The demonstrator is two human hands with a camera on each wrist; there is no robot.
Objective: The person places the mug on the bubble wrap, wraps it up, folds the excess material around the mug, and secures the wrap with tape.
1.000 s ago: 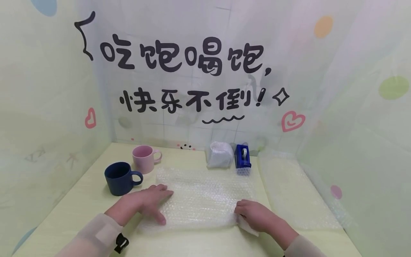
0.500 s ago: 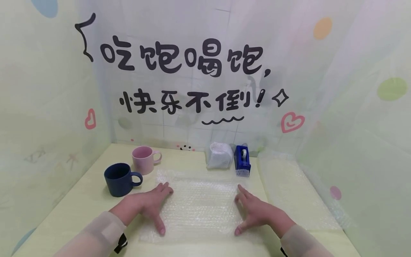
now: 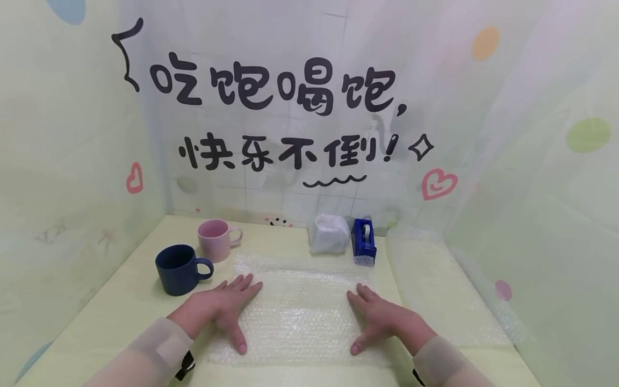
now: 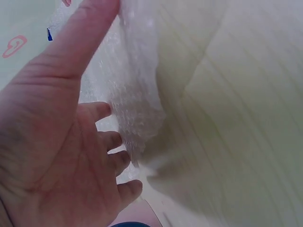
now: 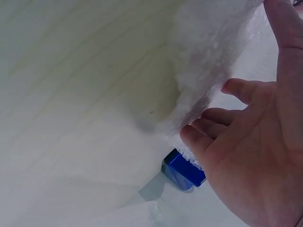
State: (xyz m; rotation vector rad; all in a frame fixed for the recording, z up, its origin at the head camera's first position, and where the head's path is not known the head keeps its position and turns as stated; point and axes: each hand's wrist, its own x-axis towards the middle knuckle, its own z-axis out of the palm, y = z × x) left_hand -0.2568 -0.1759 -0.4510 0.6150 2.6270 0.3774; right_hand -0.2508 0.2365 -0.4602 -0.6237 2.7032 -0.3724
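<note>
A sheet of bubble wrap (image 3: 300, 317) lies flat on the table in front of me. On its left side rests my left hand (image 3: 226, 312), fingers spread and thumb toward the near edge. My right hand (image 3: 379, 318) rests on the sheet's right side, its fingers extended too. From the left wrist, the thumb and fingertips of the left hand (image 4: 47, 146) touch the wrap's edge (image 4: 137, 94). The right wrist view has the right hand's (image 5: 258, 151) fingertips against the opposite edge. Neither hand grips anything.
A navy mug (image 3: 176, 273) and a pink mug (image 3: 214, 243) stand at the left. Behind the sheet are a white wrapped bundle (image 3: 330, 235) and a blue tape dispenser (image 3: 364, 242), whose front the wrap's far corner overlaps. More bubble wrap (image 3: 440, 290) lies at the right.
The right hand has let go of the sheet's near right corner and spread its fingers on the right side. The sheet's near edge lies closer to me. The left hand barely moved.
</note>
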